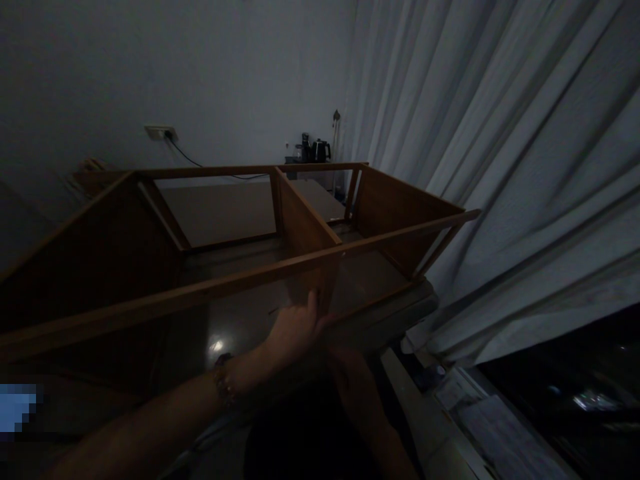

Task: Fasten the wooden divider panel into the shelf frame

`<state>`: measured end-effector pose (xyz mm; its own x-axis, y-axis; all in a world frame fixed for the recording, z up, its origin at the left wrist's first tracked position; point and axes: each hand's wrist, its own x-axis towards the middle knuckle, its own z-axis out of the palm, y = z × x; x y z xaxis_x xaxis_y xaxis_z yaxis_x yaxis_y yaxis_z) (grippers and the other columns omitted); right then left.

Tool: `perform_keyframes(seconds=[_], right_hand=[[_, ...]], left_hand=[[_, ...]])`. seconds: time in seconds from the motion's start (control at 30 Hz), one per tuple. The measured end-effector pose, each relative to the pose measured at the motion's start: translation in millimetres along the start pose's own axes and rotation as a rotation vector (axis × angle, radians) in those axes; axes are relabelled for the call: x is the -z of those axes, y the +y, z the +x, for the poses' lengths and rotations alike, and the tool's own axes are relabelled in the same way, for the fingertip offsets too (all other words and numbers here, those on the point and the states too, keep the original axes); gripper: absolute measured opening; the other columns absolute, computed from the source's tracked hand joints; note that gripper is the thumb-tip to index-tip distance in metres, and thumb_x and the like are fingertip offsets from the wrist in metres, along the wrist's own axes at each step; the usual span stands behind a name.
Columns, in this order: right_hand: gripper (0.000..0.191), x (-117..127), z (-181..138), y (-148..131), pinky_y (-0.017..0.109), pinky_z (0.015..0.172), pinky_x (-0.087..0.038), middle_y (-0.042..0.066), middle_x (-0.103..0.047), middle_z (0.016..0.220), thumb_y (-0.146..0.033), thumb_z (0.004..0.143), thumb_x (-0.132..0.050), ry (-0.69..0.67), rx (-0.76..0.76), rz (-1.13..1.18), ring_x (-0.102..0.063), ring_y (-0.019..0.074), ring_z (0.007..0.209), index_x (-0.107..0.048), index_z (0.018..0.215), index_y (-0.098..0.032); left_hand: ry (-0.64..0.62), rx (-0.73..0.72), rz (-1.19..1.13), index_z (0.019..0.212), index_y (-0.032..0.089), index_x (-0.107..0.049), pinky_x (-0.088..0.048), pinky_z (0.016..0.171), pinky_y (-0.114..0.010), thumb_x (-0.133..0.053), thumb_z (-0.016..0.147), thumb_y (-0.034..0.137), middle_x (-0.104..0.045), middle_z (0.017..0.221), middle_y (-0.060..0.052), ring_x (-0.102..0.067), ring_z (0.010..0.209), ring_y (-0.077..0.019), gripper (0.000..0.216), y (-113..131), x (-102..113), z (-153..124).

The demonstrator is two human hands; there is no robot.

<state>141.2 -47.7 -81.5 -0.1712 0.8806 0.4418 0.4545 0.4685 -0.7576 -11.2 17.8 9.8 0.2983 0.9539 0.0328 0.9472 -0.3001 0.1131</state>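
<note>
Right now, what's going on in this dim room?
A person has the left hand pressed against the divider of a wooden frame lying on a table. The right hand sits lower, in shadow, its grip unclear. A curtain hangs to the right, and a kettle stands by the far wall.

The cabinet frame (300, 227) looks like brown wood, matt-ish grain. The table (235, 333) under it is dark and glossy, catching a glare. The curtain (500, 167) is pale soft cloth.
</note>
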Motion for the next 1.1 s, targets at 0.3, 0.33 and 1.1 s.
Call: perform_keyframes(seconds=[0.3, 0.33, 1.1], right_hand=[[0.023, 6.1, 10.2, -15.5, 0.028, 0.068, -0.046, 0.003, -0.064, 0.076, -0.032, 0.076, -0.057, 0.153, -0.375, 0.307, -0.060, 0.0171, 0.073, -0.055, 0.096, -0.019], [0.023, 6.9, 11.1, -17.1, 0.026, 0.061, -0.045, 0.000, -0.061, 0.066, -0.033, 0.076, -0.057, 0.139, -0.411, 0.337, -0.058, 0.0152, 0.063, -0.055, 0.093, -0.019], [0.024, 9.4, 11.5, -26.8, 0.027, 0.063, -0.047, 0.004, -0.062, 0.082, -0.032, 0.082, -0.048, 0.230, -0.416, 0.247, -0.059, 0.0159, 0.072, -0.052, 0.101, -0.019]], left_hand=[[-0.008, 0.008, -0.001, 0.121, 0.005, -0.028, -0.045, 0.059, -0.028, -0.019, 0.085, 0.050, -0.065, 0.080, -0.014, -0.064, 0.073, -0.0226, 0.058, 0.6, -1.4, 0.4], [0.004, 0.004, -0.005, 0.121, 0.005, -0.028, -0.045, 0.059, -0.028, -0.019, 0.085, 0.050, -0.066, 0.080, -0.014, -0.064, 0.073, -0.0228, 0.058, 0.1, -2.3, 0.6], [0.004, 0.012, -0.006, 0.119, 0.007, -0.029, -0.044, 0.058, -0.026, -0.019, 0.084, 0.051, -0.065, 0.080, -0.014, -0.064, 0.072, -0.0210, 0.057, -0.7, -3.8, 0.8]])
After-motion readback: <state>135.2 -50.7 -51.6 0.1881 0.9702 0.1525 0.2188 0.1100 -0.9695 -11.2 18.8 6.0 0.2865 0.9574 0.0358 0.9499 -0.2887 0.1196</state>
